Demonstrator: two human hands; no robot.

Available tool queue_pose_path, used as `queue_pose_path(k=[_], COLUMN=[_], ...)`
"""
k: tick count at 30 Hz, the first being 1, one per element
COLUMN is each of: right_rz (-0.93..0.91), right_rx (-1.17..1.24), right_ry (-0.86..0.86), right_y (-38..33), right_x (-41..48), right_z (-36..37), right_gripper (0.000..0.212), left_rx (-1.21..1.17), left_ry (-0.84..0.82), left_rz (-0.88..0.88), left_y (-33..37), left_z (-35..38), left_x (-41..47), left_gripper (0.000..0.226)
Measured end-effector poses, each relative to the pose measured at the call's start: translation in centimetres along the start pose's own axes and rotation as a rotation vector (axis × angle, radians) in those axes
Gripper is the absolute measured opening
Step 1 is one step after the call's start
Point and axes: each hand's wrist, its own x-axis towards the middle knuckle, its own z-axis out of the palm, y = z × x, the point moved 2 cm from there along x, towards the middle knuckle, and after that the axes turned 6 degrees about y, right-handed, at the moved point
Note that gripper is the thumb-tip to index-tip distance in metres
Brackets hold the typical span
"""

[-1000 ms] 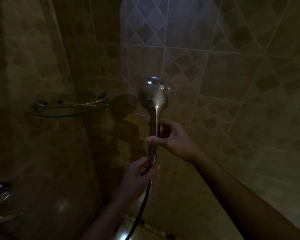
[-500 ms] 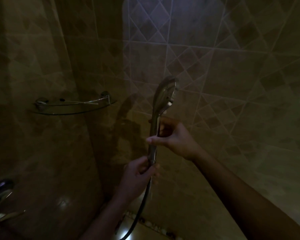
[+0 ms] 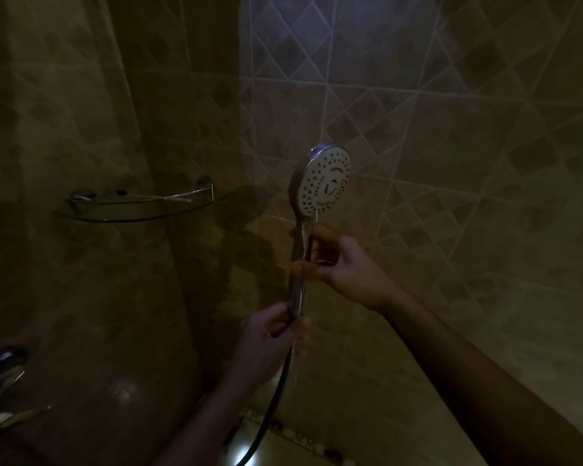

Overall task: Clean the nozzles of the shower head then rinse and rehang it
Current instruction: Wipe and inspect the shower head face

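A chrome hand-held shower head [image 3: 325, 179] stands upright in the middle of the dim shower stall, its round white nozzle face turned toward me and slightly right. My right hand [image 3: 345, 269] pinches the upper part of the handle between thumb and fingers. My left hand [image 3: 270, 341] grips the bottom of the handle where the dark hose [image 3: 273, 398] joins it. The hose hangs down toward the floor.
A glass corner shelf [image 3: 138, 205] with chrome brackets is fixed to the tiled wall at the left. A chrome tap fitting [image 3: 0, 371] sits at the lower left edge. Tiled walls close in on all sides. A pebble strip [image 3: 303, 442] runs along the floor edge.
The shower head has been twisted about its handle: first its chrome back faced me, then its side, now the white nozzle face. Both hands stayed on the handle.
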Motion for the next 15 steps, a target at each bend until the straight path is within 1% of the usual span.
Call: queue_pose_path(k=[3,5,7,9,12,14,15], right_rz=[0.051,0.071,0.074,0.056,0.029,0.023,0.05], right_rx=[0.102,0.075,-0.007,-0.036,-0.041,0.037,0.092], right_ry=[-0.056,-0.015,0.057,0.093,0.074,0.018,-0.004], right_y=[-0.26,-0.13,-0.05,-0.04,0.03,0.21,0.34], right_x=[-0.16,-0.01,-0.01,-0.2,-0.4,-0.41,-0.37], right_z=[-0.5,-0.8,-0.9,-0.68,-0.29,-0.35,-0.49], right_gripper=[0.038,0.039,0.04,0.036,0.036,0.034,0.033], left_rx=[-0.003,-0.011,-0.016,-0.012,0.007,0.011,0.009], left_ry=[0.0,0.002,0.003,0.012,0.026,0.031,0.031], left_rz=[-0.003,-0.008,-0.01,-0.008,0.011,0.007,0.001], left_y=[0.32,0.6,0.7,0.57,0.17,0.01,-0.07], left_z=[-0.09,-0.11,-0.09,0.06,0.35,0.41,0.42], left_x=[0.2,0.15,0.05,-0.08,-0.12,-0.06,-0.01], left_gripper=[0.009,0.007,0.005,0.004,0.004,0.003,0.004])
